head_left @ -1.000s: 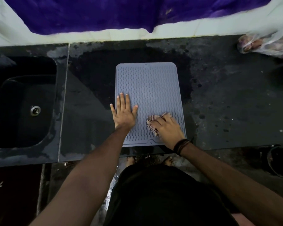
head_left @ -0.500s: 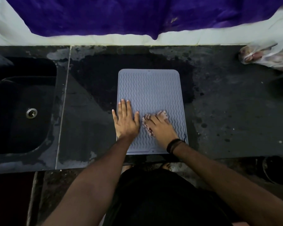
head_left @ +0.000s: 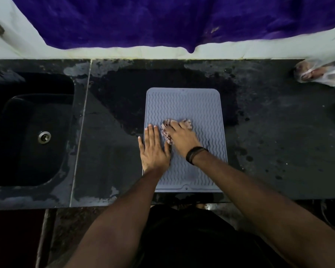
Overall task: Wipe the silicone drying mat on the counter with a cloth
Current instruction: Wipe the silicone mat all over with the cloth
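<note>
Lying flat on the dark surface [head_left: 278,132], the mat [head_left: 205,105] is set with its long axis running from the near edge toward the wall; a small tab notch marks its near end. No writing can be read on it. The left hand [head_left: 155,149] is spread open, palm down, on the mat's left edge, holding nothing. The right hand [head_left: 182,138] is pressed flat on a crumpled patterned cloth [head_left: 188,123] at mid-mat, fingers loosely curled over it. A sink [head_left: 27,132] is sunk at left; a plastic bag [head_left: 321,74] sits far right. Purple fabric [head_left: 162,20] hangs behind. Wet patches are seen around the mat.
</note>
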